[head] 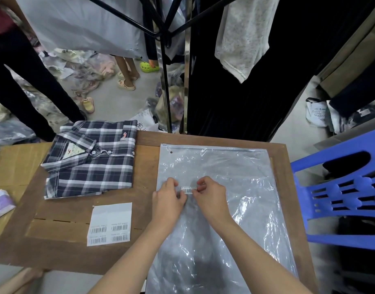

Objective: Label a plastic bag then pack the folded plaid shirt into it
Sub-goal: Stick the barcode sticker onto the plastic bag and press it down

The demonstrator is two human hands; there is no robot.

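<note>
Brown and wooden, the surface (76, 213) sits among a clothes rack (167, 60), hanging garments and packed bags scattered over the floor, with one blue plastic chair (339, 187) just beside its right edge.

One clear plastic bag (224, 209) lies flat on the right half of the surface, its zip strip along the far end and a small punched hole near the far left corner. Over the middle of the bag both hands pinch one small white barcode label (189, 190): the left hand (168, 200) has finger and thumb closed on its left end, the right hand (211, 195) likewise on its right end. The label is stretched between them, very close to the film; whether it already touches cannot be told. Its print is too small to read.

One folded plaid shirt (91, 160), navy, grey and white, lies on the far left of the surface, well apart from the hands, collar to the left. Its neck tag shows part of "HOLLISTER" and the size letter "M", and a small red emblem sits on the chest pocket.

One label sheet (110, 223) lies near the left forearm, carrying four barcode stickers in two rows; their text is illegible. A purple-and-white packet (1, 203) rests at the left edge.
</note>
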